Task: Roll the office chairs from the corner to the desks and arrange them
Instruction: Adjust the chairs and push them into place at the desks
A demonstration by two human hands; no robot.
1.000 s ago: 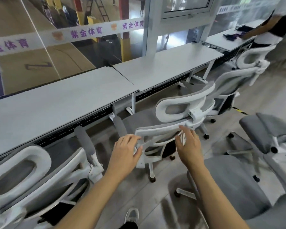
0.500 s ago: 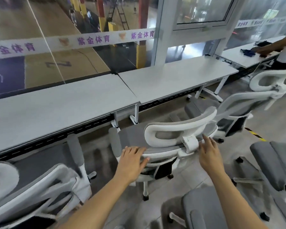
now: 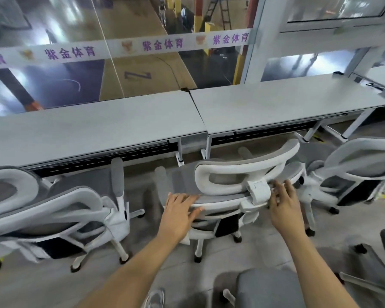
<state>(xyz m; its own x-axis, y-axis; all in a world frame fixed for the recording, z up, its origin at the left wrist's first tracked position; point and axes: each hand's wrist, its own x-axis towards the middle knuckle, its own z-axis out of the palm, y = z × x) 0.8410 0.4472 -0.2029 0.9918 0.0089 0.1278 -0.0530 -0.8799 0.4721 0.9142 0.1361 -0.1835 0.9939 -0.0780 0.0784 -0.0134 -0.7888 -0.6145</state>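
In front of me is a long glass wall (image 3: 142,74) with a white banner (image 3: 111,48) across it, printed in purple characters, and a sports court is visible behind the glass. Along this wall stand two grey desks end to end, the left desk (image 3: 87,130) and the right desk (image 3: 287,103), and their tops meet almost in the centre of my view.

The chair I am handling, the middle chair (image 3: 249,167), stands on the grey floor (image 3: 53,285) just near the seam of the two desks. Its back is towards me and its seat points at the desks. My left hand (image 3: 179,210) lies on the top left edge of its backrest, with the fingers straight and flat on the grey mesh. The thumb lies along the white rim; it is a little blurred, so I cannot tell if it hooks under. My right hand (image 3: 283,203) is on the right part of the same backrest, just beside the white bracket of the headrest. Its fingers are spread and straight, and they touch the frame without curling around it.

To the left, the left chair (image 3: 53,203) faces the left desk, with its back tilted towards me. To the right, the right chair (image 3: 353,163) stands near the right desk. Close to me, at the near right, I see the grey seat of another chair (image 3: 269,290).
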